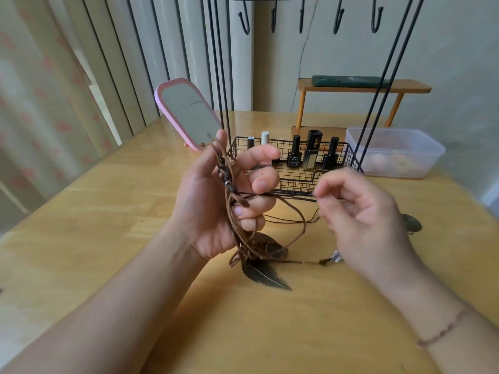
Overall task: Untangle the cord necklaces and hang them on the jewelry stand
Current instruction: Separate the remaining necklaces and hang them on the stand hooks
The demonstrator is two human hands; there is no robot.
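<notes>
Over on the left there's a pink mirror (189,114) leaning back on the wooden table (108,211). Right next to it your left hand (216,201) is raised palm-up, with the tangled brown cord necklaces (229,184) bunched in it: thumb up top, lower fingers curled round the cords. The bundle hangs down past your wrist, and a dark feather pendant (263,276) lies on the table below.

A thin dark cord (275,195) runs out sideways from the bundle to your right hand (361,211), whose fingertips are pinched together at its end. It's a bit blurry there, but it does look like you've got the strand. So your hands are apart, joined only by that cord.

Behind them sits the black wire jewelry stand (318,174), its basket holding nail polish bottles (294,155), hooks (337,20) bare overhead. A clear plastic tub (421,147) is at the right, a small wooden shelf (361,89) behind.
</notes>
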